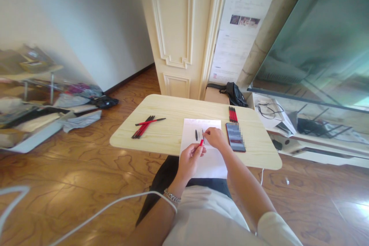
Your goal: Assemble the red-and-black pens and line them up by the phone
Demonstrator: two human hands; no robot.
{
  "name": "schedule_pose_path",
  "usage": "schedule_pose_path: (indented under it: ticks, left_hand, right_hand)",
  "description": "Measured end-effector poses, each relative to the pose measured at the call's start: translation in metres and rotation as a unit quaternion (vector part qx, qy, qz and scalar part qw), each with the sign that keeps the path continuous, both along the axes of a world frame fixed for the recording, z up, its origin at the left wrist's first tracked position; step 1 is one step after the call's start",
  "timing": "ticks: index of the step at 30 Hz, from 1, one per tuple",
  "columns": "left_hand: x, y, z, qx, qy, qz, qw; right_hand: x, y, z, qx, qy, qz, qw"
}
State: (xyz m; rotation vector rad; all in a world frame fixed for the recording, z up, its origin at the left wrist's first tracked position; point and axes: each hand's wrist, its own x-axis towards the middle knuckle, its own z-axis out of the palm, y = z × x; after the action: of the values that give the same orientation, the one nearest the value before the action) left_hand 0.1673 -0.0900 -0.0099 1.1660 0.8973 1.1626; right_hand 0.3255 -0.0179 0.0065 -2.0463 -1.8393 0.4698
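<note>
At the desk's near edge: one paper sheet (206, 161), overhanging.
Left hand (190, 159): closed around one red pen barrel (201, 142), above the sheet.
Right hand (215, 137): fingertips pinched on one thin refill (203, 134).
On the sheet: one small black piece (196, 135).
Left side: about five loose pens (144, 126).
Far right edge: about four stacked pens (233, 114); one phone (235, 137) beside the sheet.

Red-black pens (145, 125), white paper (201, 150), pale wood-grain table (161, 138).
</note>
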Motion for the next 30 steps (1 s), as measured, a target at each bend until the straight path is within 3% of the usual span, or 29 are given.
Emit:
schedule_pose_path:
  ticks: [10,13,15,17,22,26,30]
  left_hand:
    - [-0.001,0.000,0.000,0.011,0.020,0.026,0.999]
    - [-0.002,0.000,-0.001,0.012,0.018,0.019,1.000]
    - [-0.003,0.001,-0.002,0.012,0.018,0.014,1.000]
    - [-0.003,0.002,-0.003,0.011,0.019,0.008,1.000]
    - [0.000,0.002,-0.005,0.013,0.019,0.003,1.000]
    - [0.003,0.002,-0.006,0.017,0.023,-0.003,1.000]
    - [0.003,0.002,-0.006,0.013,0.025,0.004,1.000]
  right_hand:
    - [-0.011,0.015,-0.006,-0.062,-0.081,-0.053,0.993]
    - [-0.005,0.014,-0.006,-0.030,-0.029,-0.042,0.998]
    - [0.001,0.013,-0.004,0.004,0.071,-0.024,0.997]
    - [0.005,0.009,0.001,0.036,0.214,-0.013,0.976]
    - [0.002,-0.010,0.028,0.115,0.493,-0.011,0.862]
    - [-0.006,-0.022,0.044,0.158,0.581,-0.013,0.798]
    - [-0.011,-0.026,0.046,0.168,0.594,-0.012,0.786]
